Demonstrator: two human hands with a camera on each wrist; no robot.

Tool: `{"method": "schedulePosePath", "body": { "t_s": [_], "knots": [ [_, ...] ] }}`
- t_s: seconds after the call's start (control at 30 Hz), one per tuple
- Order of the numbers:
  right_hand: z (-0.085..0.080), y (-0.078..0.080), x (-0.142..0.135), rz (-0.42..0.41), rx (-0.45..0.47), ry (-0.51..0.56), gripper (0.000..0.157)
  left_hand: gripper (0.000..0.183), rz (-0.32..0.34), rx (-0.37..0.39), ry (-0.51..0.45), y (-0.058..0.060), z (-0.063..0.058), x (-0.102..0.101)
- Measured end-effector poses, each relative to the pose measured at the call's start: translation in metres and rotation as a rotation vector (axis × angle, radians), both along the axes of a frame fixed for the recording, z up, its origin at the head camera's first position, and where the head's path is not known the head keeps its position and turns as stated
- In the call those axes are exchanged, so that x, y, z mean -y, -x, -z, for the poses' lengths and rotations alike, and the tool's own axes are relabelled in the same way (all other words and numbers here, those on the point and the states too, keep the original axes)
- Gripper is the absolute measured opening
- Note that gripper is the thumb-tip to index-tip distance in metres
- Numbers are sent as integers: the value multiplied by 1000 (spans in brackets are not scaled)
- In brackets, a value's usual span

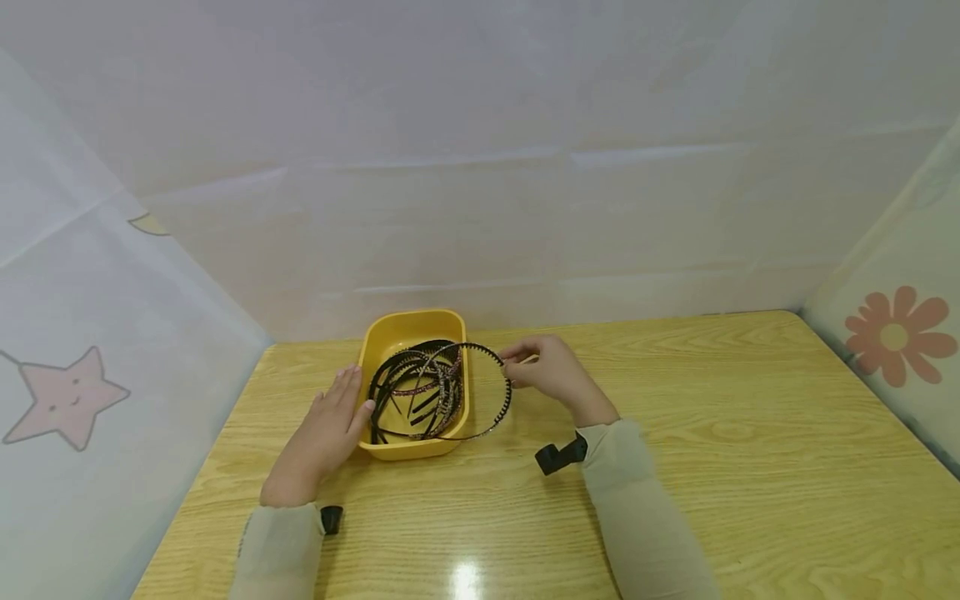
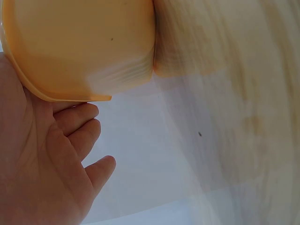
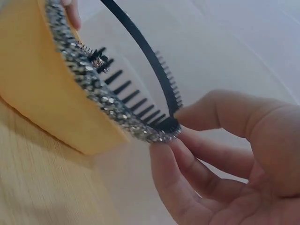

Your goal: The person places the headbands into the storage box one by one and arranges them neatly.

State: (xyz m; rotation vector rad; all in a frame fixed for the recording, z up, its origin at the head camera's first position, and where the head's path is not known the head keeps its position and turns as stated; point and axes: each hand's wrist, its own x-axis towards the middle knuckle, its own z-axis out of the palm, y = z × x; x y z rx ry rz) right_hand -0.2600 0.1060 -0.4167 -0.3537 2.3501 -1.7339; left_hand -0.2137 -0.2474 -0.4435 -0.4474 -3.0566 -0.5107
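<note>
A yellow plastic bin (image 1: 412, 452) stands on the table with several headbands (image 1: 452, 392) tangled inside, some black, some glittery. My right hand (image 1: 551, 375) pinches one headband (image 3: 110, 105) by its curved middle, thumb and fingertips on it, just right of the bin. Silver glitter covers its outside and black comb teeth line the inside. In the head view its ends overlap the bin and the other headbands. My left hand (image 1: 318, 437) lies along the bin's left side with fingers extended; in the left wrist view its palm (image 2: 42, 154) faces the bin's wall.
The wood-grain table (image 1: 750, 450) extends to the right of the bin. Behind it hangs a pale sheet (image 1: 480, 225), with printed side sheets at left and right. Black wrist cameras (image 1: 561, 457) sit at both sleeves.
</note>
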Motion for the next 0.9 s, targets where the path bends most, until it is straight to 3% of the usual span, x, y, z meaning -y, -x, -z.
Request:
{"method": "schedulePosePath", "body": {
  "t_s": [0.6, 0.9],
  "knots": [
    [5, -4, 35, 274, 62, 255, 24, 67, 12, -10, -6, -1, 1, -1],
    [17, -5, 48, 309, 98, 417, 22, 67, 12, -17, -1, -1, 3, -3]
  ]
}}
